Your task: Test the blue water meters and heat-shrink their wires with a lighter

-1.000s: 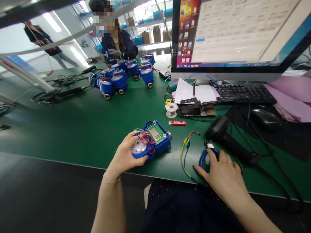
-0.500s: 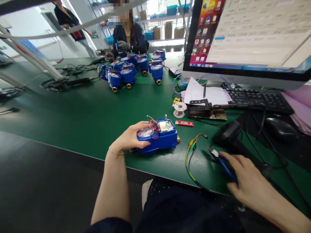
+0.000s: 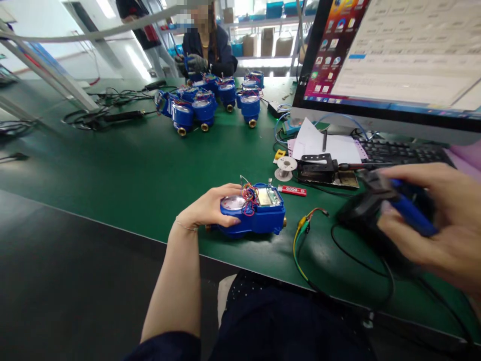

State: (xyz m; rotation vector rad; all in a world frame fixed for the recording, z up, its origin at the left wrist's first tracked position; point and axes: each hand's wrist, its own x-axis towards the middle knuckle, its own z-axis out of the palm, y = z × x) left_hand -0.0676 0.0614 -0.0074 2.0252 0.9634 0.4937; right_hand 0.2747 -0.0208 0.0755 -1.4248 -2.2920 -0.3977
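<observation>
My left hand (image 3: 213, 206) grips a blue water meter (image 3: 259, 220) by its round dial end, thumb in front and fingers behind. The meter rests on the green table, its top uncovered, with a bundle of coloured wires and a circuit board showing. On the right, my right hand (image 3: 439, 225), smeared by motion, is closed round blue-handled pliers (image 3: 413, 208) raised above the table. Behind them lies a black barcode scanner (image 3: 361, 220). Between my hands are yellow and green clip leads (image 3: 302, 225).
Beyond the meter lie a red-labelled stick (image 3: 292, 190), a solder spool (image 3: 286, 168) and a black soldering iron stand (image 3: 317, 170). A monitor (image 3: 391, 60) and keyboard (image 3: 406, 151) stand at the right. Several blue meters (image 3: 203, 113) sit across the table, before a gloved co-worker (image 3: 206, 47).
My right hand has lifted the pliers off the table, up and to the right. My left hand keeps its hold on the water meter. The view has shifted slightly.
</observation>
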